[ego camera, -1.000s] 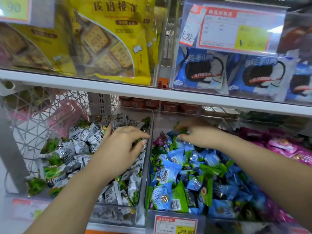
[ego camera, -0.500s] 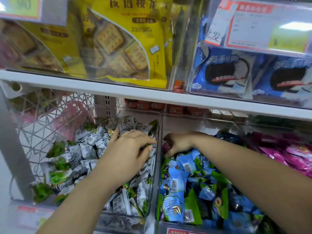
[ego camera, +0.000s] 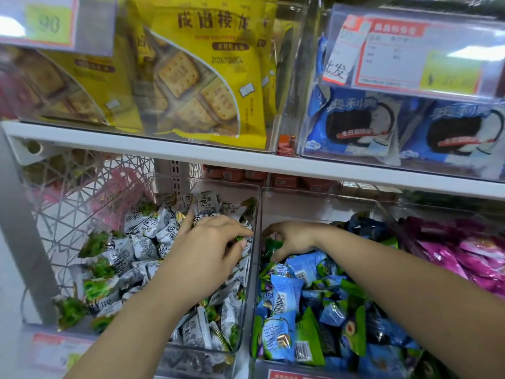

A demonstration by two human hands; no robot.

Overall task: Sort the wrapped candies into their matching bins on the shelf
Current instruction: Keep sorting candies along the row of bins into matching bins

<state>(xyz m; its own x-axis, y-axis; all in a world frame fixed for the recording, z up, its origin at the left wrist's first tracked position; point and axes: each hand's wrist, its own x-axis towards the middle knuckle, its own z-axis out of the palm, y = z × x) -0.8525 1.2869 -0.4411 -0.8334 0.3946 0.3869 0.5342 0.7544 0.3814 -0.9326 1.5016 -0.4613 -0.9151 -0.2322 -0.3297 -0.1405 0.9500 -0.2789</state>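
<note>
Hands work side by side on either side of the clear divider between two bins on the lower shelf [ego camera: 191, 157]. The left hand [ego camera: 210, 244] lies in the left bin [ego camera: 246, 318], over a heap of silver-grey and green wrapped candies [ego camera: 142, 247]; its thumb and fingers are pinched together on a small green-tipped wrapper near the divider. The right hand [ego camera: 292, 239] reaches across into the middle bin [ego camera: 314, 203], fingers curled down into blue and green wrapped candies [ego camera: 284, 296]; whether it has caught one cannot be told, since the fingertips are buried among the wrappers.

Both hands sit just beside the divider, close to each other but apart, at the back halves of their bins. Any stray piece in the middle bin lies directly under or just in front of the right hand, so that hand is the nearer one there; the left is nearer for the grey pile. The candies lie jumbled, with no common long axis.

Further right, a third bin holds pink wrapped candies [ego camera: 464, 255]. Above, the upper shelf carries yellow biscuit bags [ego camera: 207, 77] and blue sandwich-cookie packs [ego camera: 355, 127]. A white wire basket [ego camera: 68, 209] stands at the left.
</note>
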